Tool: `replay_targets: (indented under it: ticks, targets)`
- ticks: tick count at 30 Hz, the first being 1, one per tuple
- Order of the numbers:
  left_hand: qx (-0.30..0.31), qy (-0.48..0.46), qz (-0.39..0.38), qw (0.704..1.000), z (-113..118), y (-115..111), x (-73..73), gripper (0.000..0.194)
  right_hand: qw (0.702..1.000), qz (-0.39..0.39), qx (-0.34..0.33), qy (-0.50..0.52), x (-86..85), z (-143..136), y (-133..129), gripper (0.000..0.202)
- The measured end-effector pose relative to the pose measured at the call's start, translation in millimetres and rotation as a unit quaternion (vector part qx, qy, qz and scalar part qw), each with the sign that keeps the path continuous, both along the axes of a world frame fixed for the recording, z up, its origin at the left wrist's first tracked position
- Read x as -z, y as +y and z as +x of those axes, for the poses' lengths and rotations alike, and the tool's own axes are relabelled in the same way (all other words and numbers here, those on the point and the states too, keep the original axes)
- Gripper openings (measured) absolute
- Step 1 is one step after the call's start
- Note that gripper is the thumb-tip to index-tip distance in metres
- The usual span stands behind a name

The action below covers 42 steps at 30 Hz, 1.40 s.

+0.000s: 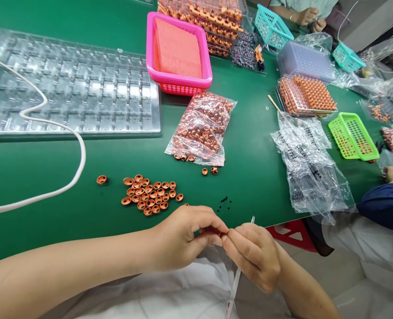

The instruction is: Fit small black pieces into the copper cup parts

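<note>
Your left hand (178,239) is curving in from the left, its thumb and index finger drawing narrowly together, and their tips are meeting the fingertips of your right hand (256,254) near the table's front edge; whether they are pinching a part is too hidden to tell. Your right fingers are closing around slim, pale metal tweezers (236,280), whose two points are poking out past the knuckles while the other end is slanting down toward your lap. Just beyond your joined fingertips, tiny black pieces (226,199) are lying scattered on the smooth green tabletop (249,173). Small, round, copper-orange cups with holes (149,188) are sitting in a loose cluster beyond and left of your left fingers, one more (101,179) resting apart, farther left. Farther ahead of your fingertips, a clear plastic bag full of copper-orange parts (203,126) is lying with a few cups by its open-looking edge, and behind it a bright pink plastic basket (207,73) is holding a coral-coloured foam sheet (179,48). Crumpled clear bags with black print (307,161) are spreading to the right, beyond your right fingers.
</note>
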<state>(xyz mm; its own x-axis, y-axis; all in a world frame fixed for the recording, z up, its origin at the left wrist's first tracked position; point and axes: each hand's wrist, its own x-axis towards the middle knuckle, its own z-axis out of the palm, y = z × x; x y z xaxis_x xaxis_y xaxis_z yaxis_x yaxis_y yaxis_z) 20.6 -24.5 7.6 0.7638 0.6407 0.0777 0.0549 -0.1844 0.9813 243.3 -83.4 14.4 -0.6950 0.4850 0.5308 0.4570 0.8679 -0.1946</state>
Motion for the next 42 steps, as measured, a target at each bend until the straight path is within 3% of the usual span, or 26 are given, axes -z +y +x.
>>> replay_targets:
  ticks: [11,21,28,34,42]
  targets:
    - [0.041,0.12,0.142,0.982,-6.1,5.9,-8.6,0.016,0.998,-0.02,-0.018,-0.054,8.7,2.6,-3.2,0.027]
    - [0.051,0.105,0.175,0.978,-5.2,1.8,0.6,0.017,0.999,-0.005,-0.018,-0.048,2.5,-2.8,0.0,0.041]
    - [0.056,0.096,0.188,0.976,-4.3,-0.7,2.5,0.017,0.998,0.009,-0.013,-0.053,4.0,-2.4,-2.8,0.032]
    - [0.057,0.103,0.206,0.971,-3.0,-0.8,4.5,0.016,0.999,-0.022,-0.011,-0.024,3.8,-2.8,-3.8,0.037]
    - [0.031,0.039,0.159,0.986,-5.1,-4.1,2.5,0.015,1.0,-0.011,-0.006,-0.021,1.0,-1.7,-5.1,0.03]
